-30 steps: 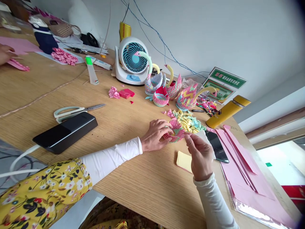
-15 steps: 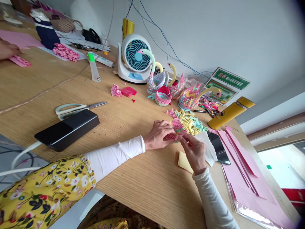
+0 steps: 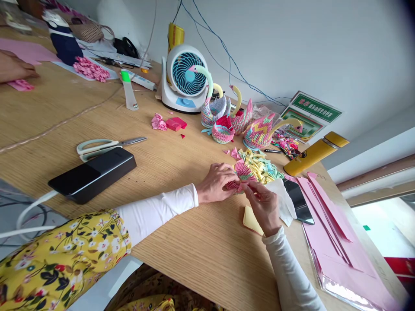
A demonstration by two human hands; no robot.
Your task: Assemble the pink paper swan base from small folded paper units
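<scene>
At nine o'clock on the pink paper bowl (image 3: 244,169), the left hand (image 3: 216,183) grips it; at five, the right hand (image 3: 264,206) pinches its rim. Light pressure should spare the folds.

Round pink-and-green folded-paper bowl (image 3: 244,171), partly hand-covered, on table (image 3: 181,242), beside paper pieces (image 3: 259,166)

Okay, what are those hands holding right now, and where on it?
The pink paper bowl shape: left hand on its near left side, right hand pinching at its near right rim.
</scene>
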